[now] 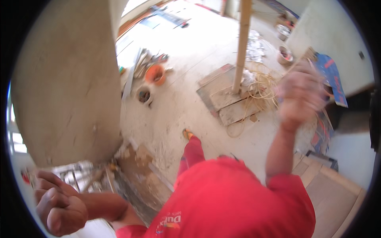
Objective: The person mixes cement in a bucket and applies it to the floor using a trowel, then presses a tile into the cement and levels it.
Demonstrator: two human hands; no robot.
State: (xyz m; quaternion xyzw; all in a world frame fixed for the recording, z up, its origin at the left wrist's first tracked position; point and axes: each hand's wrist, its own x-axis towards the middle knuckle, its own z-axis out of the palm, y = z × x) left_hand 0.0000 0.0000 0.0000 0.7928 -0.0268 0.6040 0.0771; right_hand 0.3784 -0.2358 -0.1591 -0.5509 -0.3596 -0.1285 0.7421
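Note:
At the lower left, my left hand [59, 202] is raised with its fingers curled; whether anything is inside them I cannot make out. It is just below a pale plastered wall section [67, 83]. My right hand [299, 93] is lifted at the right, smeared by motion, so its fingers are unclear. Behind it are a blue and red sheet [333, 79] and loops of pale cable [262, 85]. My sandaled foot [187, 133] is on the dusty floor.
An upright timber post [242, 35] rises beside boards [214, 79]. An orange bucket [154, 73], a pale bucket [143, 95] and tools lie left of centre. More buckets [285, 55] line the right. A wooden panel [329, 194] is at lower right; stained flooring and debris [135, 158] lie lower left.

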